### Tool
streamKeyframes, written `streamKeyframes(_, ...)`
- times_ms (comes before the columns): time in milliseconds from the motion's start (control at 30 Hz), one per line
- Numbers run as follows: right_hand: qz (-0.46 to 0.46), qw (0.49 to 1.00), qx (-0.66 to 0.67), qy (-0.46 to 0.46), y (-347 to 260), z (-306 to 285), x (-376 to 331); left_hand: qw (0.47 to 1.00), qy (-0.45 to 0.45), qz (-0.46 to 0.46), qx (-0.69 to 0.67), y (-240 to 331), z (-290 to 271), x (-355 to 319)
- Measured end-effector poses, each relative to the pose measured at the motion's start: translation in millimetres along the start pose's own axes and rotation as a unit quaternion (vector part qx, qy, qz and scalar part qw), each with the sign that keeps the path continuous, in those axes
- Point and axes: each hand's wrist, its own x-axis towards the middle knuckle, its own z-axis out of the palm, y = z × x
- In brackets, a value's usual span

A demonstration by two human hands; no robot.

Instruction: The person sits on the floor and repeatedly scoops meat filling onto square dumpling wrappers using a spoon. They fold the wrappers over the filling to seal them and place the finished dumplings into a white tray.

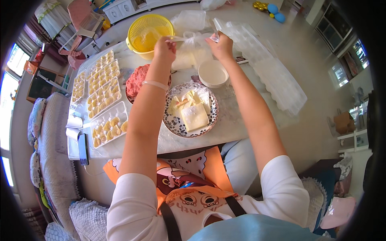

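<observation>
Both arms reach over the table to a clear plastic bag (192,52) with pale contents. My left hand (165,49) is closed on a stretched strip of the bag's top, beside the yellow colander. On the bag's other side, my right hand (221,46) is closed too, with a narrow shiny piece sticking up from its fingers; its kind is unclear. Nearer me stands a patterned plate (169,120) bearing a stack of square dough wrappers (195,117) and crumpled wrapper pieces (189,100). A white bowl (213,74) sits below my right hand. Pink minced meat (137,79) lies partly behind my left forearm.
Several trays of folded dumplings (105,96) line the table's left side, with a phone (83,149) at the near corner. The yellow colander (132,37) stands at the far edge. Clear plastic trays (277,78) lie along the right edge. A quilted sofa (56,132) is on the left.
</observation>
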Motion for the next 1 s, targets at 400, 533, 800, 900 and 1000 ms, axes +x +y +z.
streamKeyframes(400,0.128,0.951,-0.269,-0.085,41.1,-28.6,-10.6,0.941,0.095,0.122,0.302,33.7,-59.6,11.8)
streamKeyframes(533,0.017,0.972,-0.212,-0.098,-15.4,-70.1,-51.4,0.905,-0.037,0.232,0.354,52.0,-67.5,-67.6)
streamKeyframes(800,-0.070,0.885,-0.079,-0.453,-89.3,-42.3,-198.6,0.879,-0.282,0.175,0.341,44.8,-117.5,-237.8)
streamKeyframes(900,-0.067,0.891,-0.088,-0.441,-85.7,-35.0,-207.5,0.903,-0.240,0.153,0.323,33.3,-149.2,-250.9)
streamKeyframes(1000,-0.056,0.894,-0.125,-0.426,-79.4,-30.3,-210.0,0.918,-0.232,0.104,0.306,18.7,-171.0,-253.6)
